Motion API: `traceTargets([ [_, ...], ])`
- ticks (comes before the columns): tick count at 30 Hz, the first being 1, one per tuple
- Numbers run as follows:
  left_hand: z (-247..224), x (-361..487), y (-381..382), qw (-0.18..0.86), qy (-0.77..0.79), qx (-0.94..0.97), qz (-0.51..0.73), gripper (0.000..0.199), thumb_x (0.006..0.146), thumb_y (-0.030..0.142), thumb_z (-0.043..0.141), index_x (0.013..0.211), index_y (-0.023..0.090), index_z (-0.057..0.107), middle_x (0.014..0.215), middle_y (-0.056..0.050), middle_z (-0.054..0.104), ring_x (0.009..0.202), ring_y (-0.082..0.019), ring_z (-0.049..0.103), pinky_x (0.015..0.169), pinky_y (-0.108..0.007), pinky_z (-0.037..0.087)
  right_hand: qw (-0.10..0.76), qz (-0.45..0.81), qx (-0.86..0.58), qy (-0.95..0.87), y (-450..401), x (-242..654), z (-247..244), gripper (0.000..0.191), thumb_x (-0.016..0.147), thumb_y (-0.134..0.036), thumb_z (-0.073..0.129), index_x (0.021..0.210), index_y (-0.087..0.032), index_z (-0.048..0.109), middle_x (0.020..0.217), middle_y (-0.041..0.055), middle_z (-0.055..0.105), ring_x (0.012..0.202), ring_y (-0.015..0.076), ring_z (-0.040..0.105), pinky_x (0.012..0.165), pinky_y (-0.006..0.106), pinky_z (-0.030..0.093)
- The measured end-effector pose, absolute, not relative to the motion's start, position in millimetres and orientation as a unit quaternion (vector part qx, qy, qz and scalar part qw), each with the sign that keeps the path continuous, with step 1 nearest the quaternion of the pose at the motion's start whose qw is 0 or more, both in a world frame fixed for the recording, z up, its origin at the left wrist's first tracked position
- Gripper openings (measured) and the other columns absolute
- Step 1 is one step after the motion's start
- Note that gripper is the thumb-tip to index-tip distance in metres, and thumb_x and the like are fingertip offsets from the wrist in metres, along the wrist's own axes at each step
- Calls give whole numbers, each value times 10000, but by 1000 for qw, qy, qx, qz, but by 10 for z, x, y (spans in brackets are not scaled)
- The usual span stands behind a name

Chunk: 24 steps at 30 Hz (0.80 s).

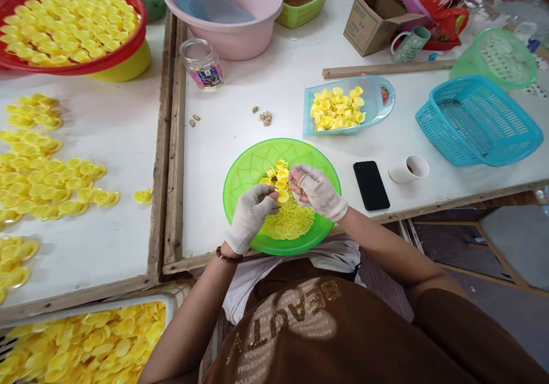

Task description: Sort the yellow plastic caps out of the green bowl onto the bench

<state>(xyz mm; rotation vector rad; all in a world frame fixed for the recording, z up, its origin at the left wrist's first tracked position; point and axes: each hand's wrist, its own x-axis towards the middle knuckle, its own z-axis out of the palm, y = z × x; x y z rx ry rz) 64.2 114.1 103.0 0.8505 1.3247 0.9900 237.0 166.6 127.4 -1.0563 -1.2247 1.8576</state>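
Both hands wear white gloves with bare fingertips and work over a round green plastic basin (pixel 240 172). Between the thumb and fingers of my left hand (pixel 253 211) is a small yellow plastic cup (pixel 282 196), tilted toward the right. My right hand (pixel 316 191) is curled closed just beside it; what its fingers hold is too small to make out. Several more yellow cups (pixel 281 166) lie in the basin beyond the hands. A heap of tiny pale-yellow pieces (pixel 288 224) covers the near side of the basin.
Around the basin are a blue scoop (pixel 377 101) of yellow cups, a black phone (pixel 371 185), a paper cup (pixel 403 171), a blue basket (pixel 476 121) and a clear jar (pixel 201 64). Wooden edging (pixel 171 144) divides the tables. Yellow discs (pixel 55 184) cover the left one.
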Motion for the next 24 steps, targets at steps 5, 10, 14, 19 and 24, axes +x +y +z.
traceTargets([
  [5,1038,678,1101,653,538,352,401,404,755,474,796,964,148,684,901,-41,695,734,-148,707,749,-305,635,479,697,-363,-391,1613,2093,1313,424,884,-625,666,844,-238,500,635,-68,463,445,72,386,405,220,286],
  [10,1057,665,1083,660,531,358,394,409,771,497,792,968,152,694,864,-37,697,754,-160,714,768,-315,636,523,679,-336,-392,1593,1993,1246,392,926,-593,638,827,-244,488,683,-46,488,496,103,488,447,257,392],
  [14,1024,667,1085,656,537,350,399,421,743,484,818,967,148,699,861,-40,703,722,-151,701,762,-316,635,511,696,-357,-357,1634,2055,1297,460,882,-637,673,813,-243,445,656,-67,436,466,71,374,422,219,268],
  [19,1021,662,1080,649,533,326,434,423,727,446,842,989,148,698,865,-31,687,734,-149,698,729,-295,629,469,681,-401,-394,1626,2329,1282,394,947,-599,597,858,-239,465,637,-79,403,441,66,308,421,226,194],
  [24,1237,507,1033,589,549,333,491,431,781,402,824,1088,136,680,902,-47,713,737,-158,714,711,-291,633,273,495,-419,-710,1564,2632,1188,213,1027,-336,488,873,-202,551,715,-21,519,612,121,477,596,272,383],
])
